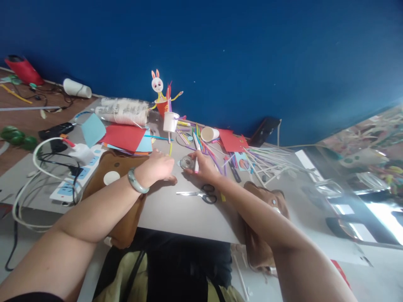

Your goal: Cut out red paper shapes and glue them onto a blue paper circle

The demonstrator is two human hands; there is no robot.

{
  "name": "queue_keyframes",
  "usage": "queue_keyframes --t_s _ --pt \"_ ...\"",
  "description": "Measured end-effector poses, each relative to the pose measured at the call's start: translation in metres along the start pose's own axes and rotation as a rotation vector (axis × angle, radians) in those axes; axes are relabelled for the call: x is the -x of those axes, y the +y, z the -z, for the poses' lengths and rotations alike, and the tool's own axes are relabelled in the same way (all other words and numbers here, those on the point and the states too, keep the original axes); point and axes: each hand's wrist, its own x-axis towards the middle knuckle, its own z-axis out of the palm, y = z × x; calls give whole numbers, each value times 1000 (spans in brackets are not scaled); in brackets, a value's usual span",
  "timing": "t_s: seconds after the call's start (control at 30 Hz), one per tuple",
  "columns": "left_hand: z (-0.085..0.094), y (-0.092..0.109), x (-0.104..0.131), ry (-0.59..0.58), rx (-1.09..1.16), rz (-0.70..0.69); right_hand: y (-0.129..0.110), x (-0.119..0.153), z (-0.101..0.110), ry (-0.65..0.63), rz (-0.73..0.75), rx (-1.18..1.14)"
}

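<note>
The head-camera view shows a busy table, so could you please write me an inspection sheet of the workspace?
Surface: pale grey flat tabletop.
Work items: round roll of clear tape and white pen with a pink end, both at the right hand; dark-handled metal scissors lie nearer the person.
Clutter: red paper sheets, plastic-wrapped white paper cups, thin white sticks.
Hands: right grips the tape; left hand is near it, its hold unclear.
Cables: white cable loops beside the white power strip with blue panels.
Surroundings: dark blue wall behind; white-faced paper rabbit stands before it.
</note>
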Motion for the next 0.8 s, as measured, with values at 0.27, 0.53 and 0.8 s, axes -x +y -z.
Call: queue_keyframes --t_s 0.27,0.53,0.8 --pt "-11 -2 -7 149 -3 -36 6 -63 1 86 -20 185" --pt "-14 -3 -18 208 11 15 0 -101 -12 84 -31 114" --pt "-20 -3 -26 228 37 15 8 -48 69 410 -3 -248"
